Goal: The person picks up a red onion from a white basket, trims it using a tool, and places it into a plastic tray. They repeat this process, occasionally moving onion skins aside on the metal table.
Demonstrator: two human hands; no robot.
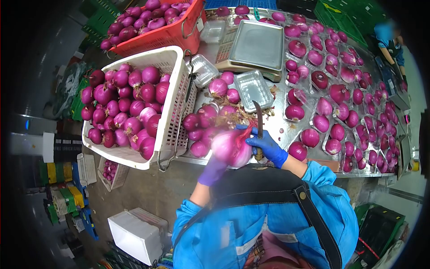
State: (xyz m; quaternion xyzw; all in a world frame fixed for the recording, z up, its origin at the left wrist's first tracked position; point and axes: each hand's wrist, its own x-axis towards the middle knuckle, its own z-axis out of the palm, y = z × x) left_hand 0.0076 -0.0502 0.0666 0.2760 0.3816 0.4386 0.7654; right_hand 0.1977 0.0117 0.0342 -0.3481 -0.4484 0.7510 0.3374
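Blue gloves cover both my hands. My left hand [213,170] is closed round a large red onion [229,147], blurred by motion, just over the table's near edge. My right hand [270,150] grips a curved knife [259,117], its blade pointing up and away from me, beside the onion's peeled-back skin. Loose onions [207,115] and dry skins lie beyond the hands. An empty clear plastic tray [254,91] sits a little farther off, in front of a scale with a metal pan [257,43].
A white crate of onions [175,107] stands at the left, with a red crate of onions [192,33] behind it. Packed trays of onions [339,93] cover the table's right side. Another person [390,44] is at the far right. A white box [136,236] rests on the floor.
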